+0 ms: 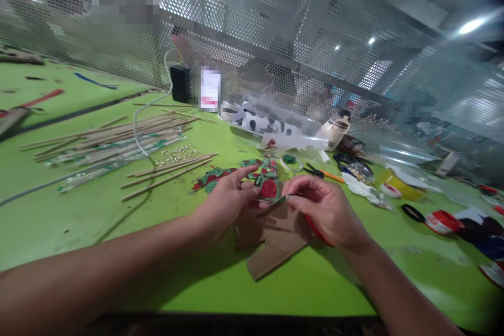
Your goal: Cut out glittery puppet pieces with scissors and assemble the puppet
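Observation:
My left hand point(230, 197) has its thumb and fingers closed on a green and red decorated piece point(269, 188) with a round red rose-like shape. In my right hand point(325, 205), thumb and fingertips pinch a narrow dark strip point(271, 207), its free end pointing left just below the decorated piece. What the strip is made of I cannot make out. Under both hands lies a brown cut-out sheet point(271, 247). A red curved object point(317, 230) shows beneath my right hand, mostly hidden. More green and red pieces point(214, 178) lie beyond my left hand.
Thin wooden sticks point(106, 134) and small gold beads point(179, 154) lie left on the green table point(189, 273). A white cable point(136, 126) crosses there. Orange-handled pliers point(325, 174), a yellow tape roll point(401, 184) and a red spool point(443, 221) lie right. Perforated panels stand behind.

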Motion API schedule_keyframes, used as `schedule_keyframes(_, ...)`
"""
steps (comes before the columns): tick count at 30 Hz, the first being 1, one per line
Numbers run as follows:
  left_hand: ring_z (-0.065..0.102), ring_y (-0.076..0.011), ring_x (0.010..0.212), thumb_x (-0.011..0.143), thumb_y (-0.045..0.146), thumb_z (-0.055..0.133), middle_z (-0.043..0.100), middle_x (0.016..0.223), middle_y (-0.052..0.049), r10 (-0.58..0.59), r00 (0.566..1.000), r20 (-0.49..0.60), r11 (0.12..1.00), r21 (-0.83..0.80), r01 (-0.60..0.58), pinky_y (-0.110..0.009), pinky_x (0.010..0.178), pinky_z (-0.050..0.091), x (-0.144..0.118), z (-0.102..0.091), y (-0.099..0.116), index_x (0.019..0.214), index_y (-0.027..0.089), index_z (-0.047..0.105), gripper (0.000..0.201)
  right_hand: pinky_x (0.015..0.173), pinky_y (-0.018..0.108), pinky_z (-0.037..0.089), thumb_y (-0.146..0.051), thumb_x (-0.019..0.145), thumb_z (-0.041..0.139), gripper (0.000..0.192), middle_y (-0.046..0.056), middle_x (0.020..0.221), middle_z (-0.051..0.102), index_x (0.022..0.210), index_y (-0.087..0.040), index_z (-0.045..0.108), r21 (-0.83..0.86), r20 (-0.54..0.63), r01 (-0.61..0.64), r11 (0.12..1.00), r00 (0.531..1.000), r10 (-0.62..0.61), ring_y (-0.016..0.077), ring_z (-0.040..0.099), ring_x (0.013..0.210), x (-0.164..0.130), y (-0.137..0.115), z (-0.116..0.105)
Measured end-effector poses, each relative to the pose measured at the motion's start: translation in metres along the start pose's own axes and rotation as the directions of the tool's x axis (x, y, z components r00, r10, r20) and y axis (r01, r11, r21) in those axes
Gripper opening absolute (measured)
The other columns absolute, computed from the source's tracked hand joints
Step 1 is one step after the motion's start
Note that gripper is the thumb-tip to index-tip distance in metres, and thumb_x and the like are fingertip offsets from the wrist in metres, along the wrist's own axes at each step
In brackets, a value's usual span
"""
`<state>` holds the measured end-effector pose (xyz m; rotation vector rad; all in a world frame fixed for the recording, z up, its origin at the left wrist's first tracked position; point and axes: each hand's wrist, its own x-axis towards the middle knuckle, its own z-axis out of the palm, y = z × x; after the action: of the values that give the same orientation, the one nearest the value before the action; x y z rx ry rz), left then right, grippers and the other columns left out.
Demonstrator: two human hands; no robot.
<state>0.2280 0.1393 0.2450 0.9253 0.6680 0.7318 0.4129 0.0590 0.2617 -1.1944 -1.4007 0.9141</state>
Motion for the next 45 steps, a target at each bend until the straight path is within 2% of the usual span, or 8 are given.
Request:
schedule_keyframes(5, 0.071, -0.0128, 0.072, 0.092, 0.005, 0.058, 0.072, 0.084, -0.005, -0.07, 0.997, 0.013, 0.987, -0.147, 0.071, -0.027, 0.08, 0.059, 0.0, 0.0, 0.003, 0.099, 0.015, 0.057, 0.012, 0.076, 0.027, 0.054, -0.019, 0.086, 0.073, 0.004, 0.001, 0.086, 0.072, 0.084, -0.022, 0.071, -0.175, 0.018, 0.107, 0.979, 0.994, -0.106, 0.0151, 0.067, 0.082, -0.008, -0.004, 0.014)
schedule_keyframes(11, 0.072, -0.0148, 0.076, 0.096, 0.008, 0.055, 0.074, 0.088, -0.007, -0.03, 0.995, 0.097, 0.99, -0.131, 0.043, -0.028, 0.079, 0.059, -0.001, 0.0, 0.004, 0.096, 0.016, 0.052, 0.009, 0.075, 0.027, 0.054, -0.02, 0.088, 0.072, 0.002, 0.001, 0.088, 0.074, 0.087, -0.023, 0.072, -0.21, -0.04, 0.116, 0.971, 0.991, -0.127, 0.0145, 0.068, 0.081, -0.012, -0.002, 0.023)
schedule_keyframes(16, 0.072, -0.0166, 0.086, 0.095, 0.011, 0.059, 0.074, 0.096, -0.008, 0.059, 0.978, 0.202, 0.991, -0.128, -0.033, -0.029, 0.083, 0.057, -0.001, -0.001, 0.005, 0.098, 0.014, 0.055, 0.006, 0.069, 0.02, 0.052, -0.022, 0.085, 0.078, 0.004, -0.002, 0.083, 0.071, 0.085, -0.024, 0.075, -0.025, -0.09, 0.024, 0.999, 0.996, -0.026, 0.0098, 0.065, 0.074, -0.01, -0.001, 0.017)
schedule_keyframes(21, 0.071, -0.0185, 0.087, 0.085, 0.02, 0.074, 0.074, 0.095, -0.008, 0.092, 0.958, 0.272, 0.99, -0.131, -0.058, -0.032, 0.084, 0.056, -0.002, -0.001, 0.003, 0.099, 0.014, 0.058, 0.022, 0.061, 0.018, 0.051, -0.029, 0.079, 0.086, 0.013, -0.003, 0.076, 0.07, 0.085, -0.024, 0.076, 0.235, -0.053, -0.142, 0.962, 0.986, 0.159, 0.0071, 0.061, 0.063, -0.009, 0.003, 0.013)
schedule_keyframes(26, 0.07, -0.0198, 0.09, 0.075, 0.035, 0.085, 0.074, 0.094, -0.006, 0.106, 0.964, 0.244, 0.993, -0.07, -0.091, -0.033, 0.087, 0.054, 0.0, -0.003, 0.002, 0.1, 0.015, 0.063, 0.039, 0.062, 0.017, 0.05, -0.031, 0.076, 0.088, 0.017, -0.002, 0.076, 0.07, 0.085, -0.022, 0.077, 0.239, -0.053, -0.167, 0.957, 0.981, 0.184, 0.0072, 0.063, 0.064, -0.008, 0.005, 0.014)
schedule_keyframes(31, 0.065, -0.0148, 0.075, 0.061, 0.041, 0.094, 0.07, 0.078, -0.003, 0.071, 0.985, 0.16, 0.997, -0.023, -0.068, -0.03, 0.081, 0.052, 0.004, -0.008, -0.001, 0.082, 0.014, 0.065, 0.045, 0.064, 0.017, 0.052, -0.031, 0.076, 0.088, 0.016, -0.003, 0.078, 0.07, 0.084, -0.023, 0.077, 0.232, -0.042, -0.171, 0.958, 0.982, 0.186, 0.0073, 0.064, 0.066, -0.007, 0.008, 0.014)
schedule_keyframes(36, 0.059, -0.0112, 0.063, 0.064, 0.04, 0.091, 0.068, 0.069, -0.003, 0.009, 0.996, 0.092, 0.998, 0.057, -0.014, -0.025, 0.065, 0.046, 0.008, -0.014, -0.004, 0.074, 0.012, 0.069, 0.037, 0.063, 0.017, 0.052, -0.031, 0.075, 0.089, 0.017, -0.003, 0.073, 0.068, 0.083, -0.023, 0.076, 0.26, -0.053, -0.19, 0.947, 0.976, 0.211, 0.0077, 0.063, 0.064, -0.006, 0.009, 0.014)
schedule_keyframes(45, 0.064, -0.0144, 0.07, 0.068, 0.029, 0.086, 0.072, 0.074, -0.005, 0.026, 0.995, 0.1, 0.999, -0.047, -0.021, -0.026, 0.073, 0.051, 0.009, -0.015, 0.0, 0.069, 0.014, 0.073, 0.02, 0.059, 0.019, 0.05, -0.031, 0.071, 0.09, 0.021, -0.002, 0.072, 0.069, 0.081, -0.019, 0.076, 0.275, -0.093, -0.196, 0.941, 0.969, 0.229, 0.0077, 0.06, 0.059, -0.004, 0.014, 0.014)
